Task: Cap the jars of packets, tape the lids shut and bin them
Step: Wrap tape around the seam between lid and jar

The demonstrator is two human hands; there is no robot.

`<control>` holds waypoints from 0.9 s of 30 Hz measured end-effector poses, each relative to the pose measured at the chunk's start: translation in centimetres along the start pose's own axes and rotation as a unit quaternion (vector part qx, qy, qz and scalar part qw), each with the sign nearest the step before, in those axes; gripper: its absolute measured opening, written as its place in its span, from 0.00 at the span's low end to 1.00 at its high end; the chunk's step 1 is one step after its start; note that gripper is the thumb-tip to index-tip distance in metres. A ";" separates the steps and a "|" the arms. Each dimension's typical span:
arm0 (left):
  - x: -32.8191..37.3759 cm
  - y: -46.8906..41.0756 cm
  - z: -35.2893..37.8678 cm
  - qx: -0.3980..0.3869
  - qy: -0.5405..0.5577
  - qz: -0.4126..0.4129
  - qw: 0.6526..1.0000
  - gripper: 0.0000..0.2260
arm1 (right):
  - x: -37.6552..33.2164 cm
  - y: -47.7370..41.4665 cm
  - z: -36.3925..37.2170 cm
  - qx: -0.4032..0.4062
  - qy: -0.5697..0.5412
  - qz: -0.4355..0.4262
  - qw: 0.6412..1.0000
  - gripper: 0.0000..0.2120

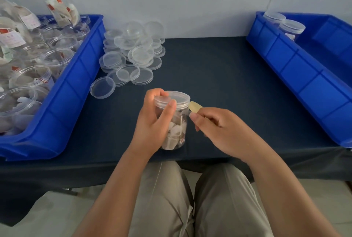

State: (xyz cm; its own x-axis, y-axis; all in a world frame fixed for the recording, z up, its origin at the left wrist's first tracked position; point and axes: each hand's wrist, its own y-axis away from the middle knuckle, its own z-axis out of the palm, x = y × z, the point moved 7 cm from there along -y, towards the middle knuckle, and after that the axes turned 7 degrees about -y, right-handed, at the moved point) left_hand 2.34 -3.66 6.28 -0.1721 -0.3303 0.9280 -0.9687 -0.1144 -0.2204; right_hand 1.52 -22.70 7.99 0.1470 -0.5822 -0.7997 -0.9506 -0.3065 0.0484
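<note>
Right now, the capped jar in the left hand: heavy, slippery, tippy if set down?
Probably light: the jar is clear plastic, loosely filled with packets. Likely slick, since its wall looks smooth; the left hand wraps it. Taller than wide, so it may tip if nudged.

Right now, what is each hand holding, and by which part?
The left hand grips the capped jar around its upper wall and lid rim; right hand pinches a tape strip by its near end.

The left hand (152, 122) grips a capped clear plastic jar of packets (176, 130) near the dark table's (219, 76) front edge; the right hand (219, 128) pinches a yellowish tape strip (195, 107) at its lid (174, 99).
</note>
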 end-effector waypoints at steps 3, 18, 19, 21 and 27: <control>0.2 -0.2 0.0 -0.009 -0.007 -0.001 1.000 0.11 | 0.0 -0.3 0.0 -0.002 0.006 0.013 1.000 0.21; 0.3 -0.4 0.0 0.011 -0.029 0.044 0.999 0.23 | -0.3 -0.9 -0.9 -0.003 0.073 -0.007 0.997 0.27; 0.4 -0.4 0.0 0.011 -0.030 0.044 0.999 0.23 | -0.3 -1.0 -1.0 0.001 0.077 -0.006 0.997 0.26; 0.5 -0.4 0.0 0.010 -0.028 0.045 0.999 0.22 | -0.3 -1.0 -1.2 0.003 0.087 -0.005 0.996 0.26; 0.5 -0.5 0.2 -0.003 0.007 0.024 1.000 0.19 | -0.7 -1.2 -1.7 -0.001 0.124 -0.003 0.992 0.26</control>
State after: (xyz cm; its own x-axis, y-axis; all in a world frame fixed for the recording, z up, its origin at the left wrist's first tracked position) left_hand 2.82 -3.94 6.78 -0.2216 -0.3215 0.9206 -0.9603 -0.0922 -0.2633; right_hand 3.04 -23.17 9.48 0.2150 -0.7475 -0.6285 -0.9491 -0.3115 0.0458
